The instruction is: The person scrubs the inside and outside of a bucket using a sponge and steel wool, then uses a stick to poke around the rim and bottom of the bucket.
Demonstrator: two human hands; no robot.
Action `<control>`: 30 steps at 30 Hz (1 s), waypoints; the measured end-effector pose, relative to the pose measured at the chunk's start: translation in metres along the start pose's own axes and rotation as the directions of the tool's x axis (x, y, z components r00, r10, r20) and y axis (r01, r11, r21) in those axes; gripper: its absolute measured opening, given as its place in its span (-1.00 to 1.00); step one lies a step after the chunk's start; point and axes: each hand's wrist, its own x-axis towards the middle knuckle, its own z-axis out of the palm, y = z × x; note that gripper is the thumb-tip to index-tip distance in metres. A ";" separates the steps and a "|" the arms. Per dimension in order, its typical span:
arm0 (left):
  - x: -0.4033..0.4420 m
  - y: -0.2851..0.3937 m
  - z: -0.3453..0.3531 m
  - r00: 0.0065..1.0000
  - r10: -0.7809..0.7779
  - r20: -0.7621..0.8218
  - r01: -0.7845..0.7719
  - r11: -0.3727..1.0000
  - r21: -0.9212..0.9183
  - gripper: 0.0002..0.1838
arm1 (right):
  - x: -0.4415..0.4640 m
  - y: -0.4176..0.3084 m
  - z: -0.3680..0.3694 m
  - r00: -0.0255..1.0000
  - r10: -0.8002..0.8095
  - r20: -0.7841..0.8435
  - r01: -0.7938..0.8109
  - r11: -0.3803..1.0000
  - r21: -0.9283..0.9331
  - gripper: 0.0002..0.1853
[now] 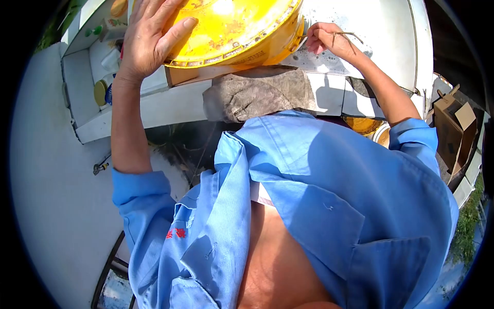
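Note:
A big yellow plastic bucket or tub [231,31] lies at the top of the view, its rim toward me. My left hand [154,38] rests on its left side with the thumb spread out. Near the bucket's right edge is my right hand [329,40], its fingers curled together; what they hold, if anything, is hidden. A thin brown twig-like piece [350,34] lies across the back of that hand. Below the bucket, a grey-brown crumpled cloth [260,93] hangs over the white edge [180,105] in front of me.
On the left, a white compartment [80,87] holds a round yellowish lid [101,92] and other small items. A wet white surface [381,26] extends to the right. An open cardboard box [453,129] stands at the far right. A tool [100,167] lies lower left.

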 end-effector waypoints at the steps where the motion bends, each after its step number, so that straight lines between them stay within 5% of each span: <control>1: 0.000 0.001 0.000 1.000 -0.001 0.000 0.001 1.000 -0.002 -0.44 | 0.008 0.007 -0.009 1.000 -0.012 -0.019 0.012 1.000 -0.009 -0.67; 4: 0.001 0.002 -0.002 1.000 0.005 0.000 -0.005 1.000 -0.012 -0.44 | -0.002 -0.025 -0.010 0.991 -0.129 -0.025 0.130 0.989 0.073 -0.67; 7: 0.001 0.001 -0.002 1.000 0.007 -0.009 -0.007 1.000 -0.011 -0.45 | 0.010 -0.004 -0.007 0.998 0.057 0.016 -0.056 0.998 -0.036 -0.68; 9: 0.000 -0.001 0.000 1.000 0.011 -0.023 -0.012 1.000 -0.021 -0.46 | 0.005 -0.011 0.000 0.989 0.062 0.131 -0.003 0.910 -0.414 -0.68; 15: -0.001 0.000 -0.002 1.000 -0.008 -0.024 0.008 1.000 0.000 -0.46 | -0.003 -0.003 -0.005 0.996 0.007 0.085 0.010 0.980 -0.198 -0.69; 18: 0.002 0.004 -0.004 0.999 0.003 -0.036 -0.002 0.999 0.032 -0.47 | 0.006 -0.017 -0.018 0.997 0.081 0.002 -0.081 0.990 0.118 -0.68; 19: 0.003 0.004 -0.004 0.999 0.004 -0.035 -0.003 0.999 0.034 -0.47 | -0.009 -0.035 -0.019 0.994 -0.104 -0.040 0.108 0.987 0.116 -0.70; 23: 0.005 0.004 -0.005 0.999 0.005 -0.036 -0.005 1.000 0.004 -0.47 | 0.005 -0.035 -0.032 0.980 -0.171 -0.100 0.181 0.979 0.099 -0.71; 26: 0.006 0.003 -0.004 0.998 0.032 -0.045 -0.032 0.999 -0.001 -0.46 | 0.023 0.007 -0.021 0.996 -0.089 -0.027 0.081 0.972 -0.220 -0.69; 27: 0.005 0.002 -0.004 0.998 0.040 -0.046 -0.040 0.999 0.000 -0.46 | 0.017 -0.001 -0.008 0.996 -0.038 -0.081 0.027 0.990 -0.136 -0.68; 29: 0.002 -0.003 -0.003 0.997 0.059 -0.055 -0.060 0.998 -0.017 -0.41 | 0.019 0.006 0.001 0.992 -0.117 -0.035 0.062 0.732 -0.678 -0.67; 30: 0.001 -0.003 -0.003 0.997 0.057 -0.055 -0.058 0.998 -0.016 -0.41 | 0.021 0.006 0.001 0.992 -0.119 -0.033 0.065 0.732 -0.678 -0.67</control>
